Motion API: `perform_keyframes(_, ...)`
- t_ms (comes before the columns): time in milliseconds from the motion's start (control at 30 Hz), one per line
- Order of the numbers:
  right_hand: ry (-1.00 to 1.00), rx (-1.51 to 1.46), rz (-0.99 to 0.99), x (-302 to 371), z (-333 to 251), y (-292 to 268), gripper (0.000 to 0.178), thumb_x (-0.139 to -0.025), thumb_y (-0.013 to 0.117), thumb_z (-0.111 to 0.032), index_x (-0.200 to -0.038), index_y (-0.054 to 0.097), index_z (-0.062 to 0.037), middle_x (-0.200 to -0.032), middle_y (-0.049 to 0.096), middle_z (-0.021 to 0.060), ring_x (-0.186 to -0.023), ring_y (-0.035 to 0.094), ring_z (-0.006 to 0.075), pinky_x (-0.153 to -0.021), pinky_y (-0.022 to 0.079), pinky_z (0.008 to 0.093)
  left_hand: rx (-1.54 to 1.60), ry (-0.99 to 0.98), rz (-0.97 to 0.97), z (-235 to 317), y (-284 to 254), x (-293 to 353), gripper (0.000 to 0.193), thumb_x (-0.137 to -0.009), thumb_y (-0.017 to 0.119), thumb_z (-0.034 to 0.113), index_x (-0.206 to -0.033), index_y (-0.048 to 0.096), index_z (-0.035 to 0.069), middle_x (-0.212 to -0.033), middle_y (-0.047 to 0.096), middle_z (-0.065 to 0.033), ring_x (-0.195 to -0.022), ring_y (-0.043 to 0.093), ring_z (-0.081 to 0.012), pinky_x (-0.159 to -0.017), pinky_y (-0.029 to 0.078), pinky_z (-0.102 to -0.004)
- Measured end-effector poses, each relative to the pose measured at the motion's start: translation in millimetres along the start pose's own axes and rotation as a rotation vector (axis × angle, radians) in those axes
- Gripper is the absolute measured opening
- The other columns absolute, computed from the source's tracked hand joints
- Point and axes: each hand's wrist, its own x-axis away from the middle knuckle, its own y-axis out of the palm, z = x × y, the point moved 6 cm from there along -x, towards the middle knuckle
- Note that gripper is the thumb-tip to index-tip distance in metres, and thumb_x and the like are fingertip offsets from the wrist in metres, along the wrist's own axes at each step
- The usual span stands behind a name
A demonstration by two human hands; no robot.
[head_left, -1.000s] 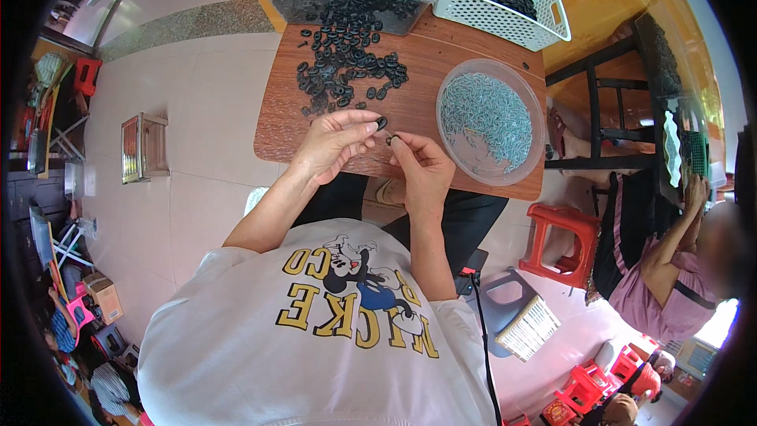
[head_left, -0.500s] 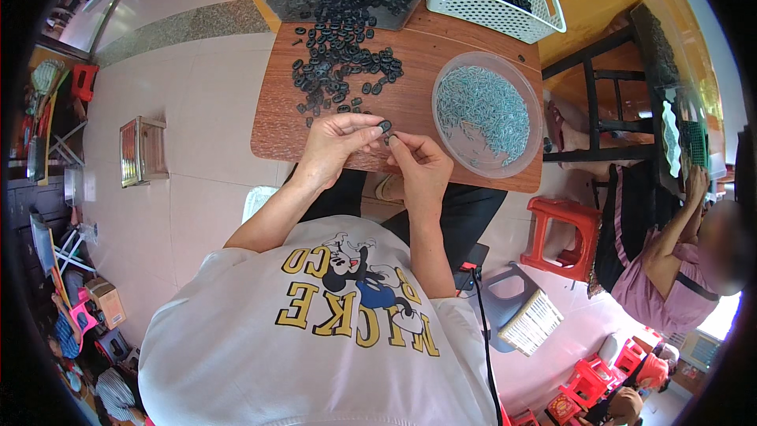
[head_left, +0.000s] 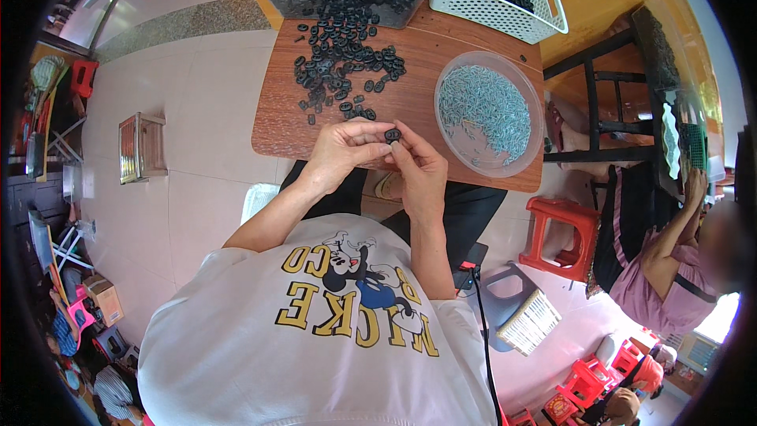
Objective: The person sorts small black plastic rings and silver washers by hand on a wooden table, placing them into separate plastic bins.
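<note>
Above the near edge of the brown wooden table (head_left: 457, 35), both hands meet at a small black oval piece with two holes (head_left: 393, 135). My left hand (head_left: 341, 154) pinches it from the left between thumb and fingertips. From the right, the thumb and forefinger of my right hand (head_left: 422, 173) close on the same piece; anything smaller between these fingers is hidden. Loose black oval pieces (head_left: 335, 63) lie scattered just beyond my left hand. To the right stands a round clear bowl (head_left: 538, 128) of thin silvery-blue pieces resembling screws (head_left: 485, 106).
At the table's far side are a clear plastic bin (head_left: 347, 4) and a white perforated basket (head_left: 505, 20), both holding black pieces. A red stool (head_left: 561, 238) stands right of the table. Another person (head_left: 670, 276) sits at a black-framed table at far right.
The right hand's fingertips have come up onto the black oval piece, which now shows its two-holed face. My left hand has shifted slightly right.
</note>
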Motion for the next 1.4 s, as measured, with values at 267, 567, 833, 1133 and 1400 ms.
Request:
perform_keyframes(267, -0.043, -0.019, -0.003, 6.5, -4.9, 4.7, 0.034, -0.085, 0.060, 0.002, -0.119, 0.058, -0.0013, -0.086, 0.062, 0.0027, -0.075, 0.061, 0.0093, -0.070, 0.050, 0.0213, 0.043, 0.132, 0.013, -4.1, -3.0, 3.3, 0.025, -0.083, 0.061, -0.003, -0.107, 0.064, -0.001, -0.102, 0.057, -0.0054, -0.085, 0.063, -0.0130, -0.074, 0.057, -0.0240)
perform_keyframes(567, -0.134, 0.061, 0.051, 12.7, -9.9, 10.8, 0.030, -0.085, 0.060, 0.003, -0.114, 0.061, 0.0008, -0.092, 0.065, 0.0080, -0.077, 0.063, 0.0123, -0.070, 0.052, 0.0218, -0.034, 0.252, 0.057, 6.2, 1.3, 14.1, 0.021, -0.084, 0.059, -0.002, -0.105, 0.064, -0.002, -0.101, 0.057, -0.0058, -0.083, 0.062, -0.0120, -0.073, 0.057, -0.0220)
perform_keyframes(833, -0.203, 0.140, 0.128, 14.9, -11.2, 15.0, 0.023, -0.085, 0.061, 0.000, -0.108, 0.063, 0.0033, -0.088, 0.067, 0.0083, -0.072, 0.064, 0.0120, -0.066, 0.051, 0.0212, -0.322, 0.390, 0.147, 7.9, -1.8, 19.4, 0.019, -0.085, 0.061, 0.002, -0.103, 0.065, -0.001, -0.102, 0.058, -0.0062, -0.079, 0.059, -0.0074, -0.066, 0.052, -0.0168)
perform_keyframes(1133, -0.067, 0.148, 0.018, 10.2, -13.3, 5.8, 0.037, -0.085, 0.060, 0.002, -0.122, 0.053, 0.0025, -0.092, 0.065, 0.0087, -0.080, 0.063, 0.0117, -0.071, 0.050, 0.0209, -0.027, 0.157, 0.025, 0.7, 1.1, 8.3, 0.017, -0.085, 0.061, 0.002, -0.101, 0.064, -0.003, -0.096, 0.061, -0.0047, -0.078, 0.064, -0.0107, -0.072, 0.056, -0.0230)
perform_keyframes(1400, -0.034, 0.114, 0.074, 15.3, -7.6, -11.0, 0.040, -0.087, 0.058, -0.001, -0.125, 0.048, 0.0040, -0.094, 0.065, 0.0127, -0.080, 0.063, 0.0142, -0.071, 0.049, 0.0227, -0.455, 0.277, -0.120, 77.0, 24.4, -67.0, 0.019, -0.081, 0.065, 0.006, -0.099, 0.066, -0.002, -0.079, 0.068, -0.0075, -0.070, 0.064, -0.0101, -0.064, 0.051, -0.0232)
